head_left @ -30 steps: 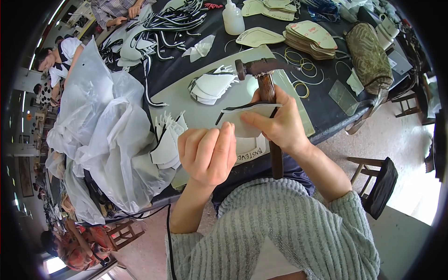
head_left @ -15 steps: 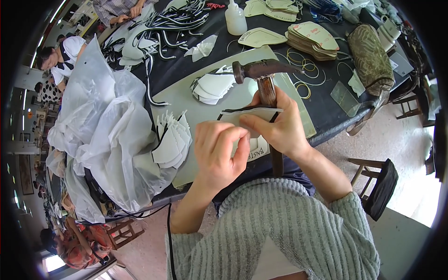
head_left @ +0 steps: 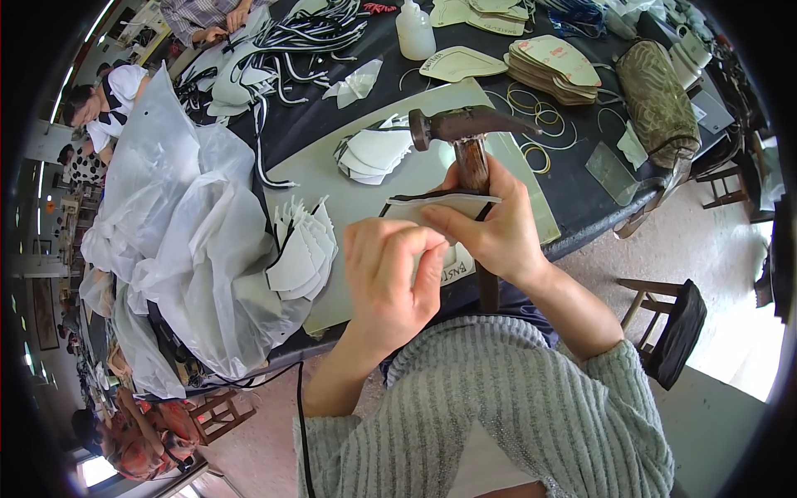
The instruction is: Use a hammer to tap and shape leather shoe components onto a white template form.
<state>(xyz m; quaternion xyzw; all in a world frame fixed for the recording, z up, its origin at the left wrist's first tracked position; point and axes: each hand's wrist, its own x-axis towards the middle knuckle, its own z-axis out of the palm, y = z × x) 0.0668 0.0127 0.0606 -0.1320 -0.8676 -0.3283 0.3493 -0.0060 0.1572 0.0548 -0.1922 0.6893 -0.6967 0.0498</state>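
Observation:
A white panel with a black edge strip [head_left: 407, 212] is held up in front of me, between the thumb and fingers of my right hand [head_left: 513, 232]. The same hand also grips a hammer [head_left: 477, 123] by its wooden handle, with the dark metal head on top. My left hand [head_left: 390, 270] is curled beside the panel's lower left part, thumb and forefinger pressed together. Whatever is in that pinch is too small or hidden to tell. Beneath both hands lies a pale green board [head_left: 531, 207], with a lettered cream template [head_left: 458, 267] partly covered by my hands.
Fanned white panels [head_left: 378, 155] lie on the board, and another bunch [head_left: 303, 257] at its left. Clear plastic sheeting [head_left: 199, 249] heaps at the left. Farther back stand a white bottle [head_left: 415, 33], stacked templates [head_left: 552, 70] and black-white strips [head_left: 311, 37]. A stool [head_left: 664, 332] is at the right.
My left fingertips have shifted slightly toward my right thumb. The right hand keeps its hold on hammer and panel, and the whole view has drifted a little.

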